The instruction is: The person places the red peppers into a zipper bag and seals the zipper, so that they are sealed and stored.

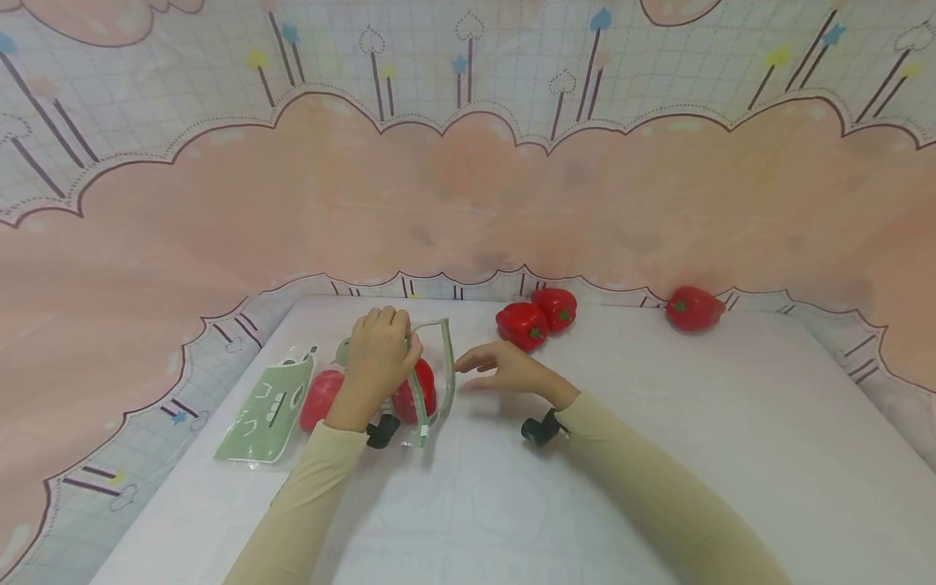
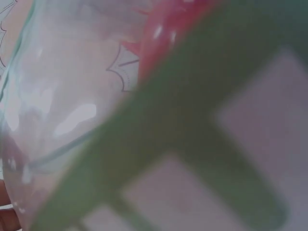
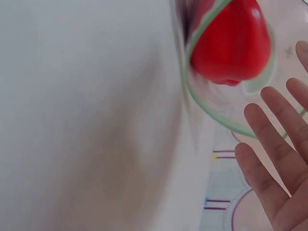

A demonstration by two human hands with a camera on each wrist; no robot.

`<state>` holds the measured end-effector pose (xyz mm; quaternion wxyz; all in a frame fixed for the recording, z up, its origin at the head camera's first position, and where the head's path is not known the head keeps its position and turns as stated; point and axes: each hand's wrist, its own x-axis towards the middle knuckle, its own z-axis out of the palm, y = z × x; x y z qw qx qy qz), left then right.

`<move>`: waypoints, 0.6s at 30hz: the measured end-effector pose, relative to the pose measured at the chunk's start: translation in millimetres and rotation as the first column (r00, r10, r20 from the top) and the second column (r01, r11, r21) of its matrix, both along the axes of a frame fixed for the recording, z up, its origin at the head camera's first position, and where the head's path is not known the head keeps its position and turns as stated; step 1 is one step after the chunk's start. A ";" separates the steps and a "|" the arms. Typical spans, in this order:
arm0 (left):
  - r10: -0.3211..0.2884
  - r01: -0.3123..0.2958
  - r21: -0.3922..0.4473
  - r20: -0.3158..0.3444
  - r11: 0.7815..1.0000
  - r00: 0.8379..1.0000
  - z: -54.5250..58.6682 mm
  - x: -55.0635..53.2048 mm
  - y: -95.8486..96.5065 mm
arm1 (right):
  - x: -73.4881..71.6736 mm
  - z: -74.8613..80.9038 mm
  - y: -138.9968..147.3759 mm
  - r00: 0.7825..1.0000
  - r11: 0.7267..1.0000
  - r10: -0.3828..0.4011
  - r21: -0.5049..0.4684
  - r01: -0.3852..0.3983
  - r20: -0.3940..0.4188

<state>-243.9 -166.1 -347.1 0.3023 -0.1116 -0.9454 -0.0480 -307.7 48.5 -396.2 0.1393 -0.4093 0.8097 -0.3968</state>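
My left hand (image 1: 380, 357) grips the upper side of a clear zip bag (image 1: 449, 366) with a green-edged mouth, held open toward the right. Just inside the mouth lies a red bell pepper (image 1: 417, 394), which the right wrist view also shows. Left of the left wrist, a second red pepper (image 1: 322, 400) looks paler, seen through plastic film. The right hand (image 1: 508, 370) is beside the mouth, fingers spread and holding nothing. Blurred green print (image 2: 178, 115) on the bag fills much of the left wrist view; the left fingertips are mostly hidden.
A clear bag part with a green cartoon face (image 1: 266, 414) lies flat at the table's left; whether it belongs to the held bag I cannot tell. Two red bell peppers (image 1: 522, 325) touch at the back, and another pepper (image 1: 693, 309) stands back right. Patterned cloth (image 1: 468, 203) hangs behind the white table (image 1: 658, 406).
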 end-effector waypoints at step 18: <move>-0.009 0.009 -0.014 -0.010 1.000 1.000 -4.8 -1.2 -1.9 | -8.0 33.5 43.7 0.991 0.992 -0.121 -0.043 0.119 -0.048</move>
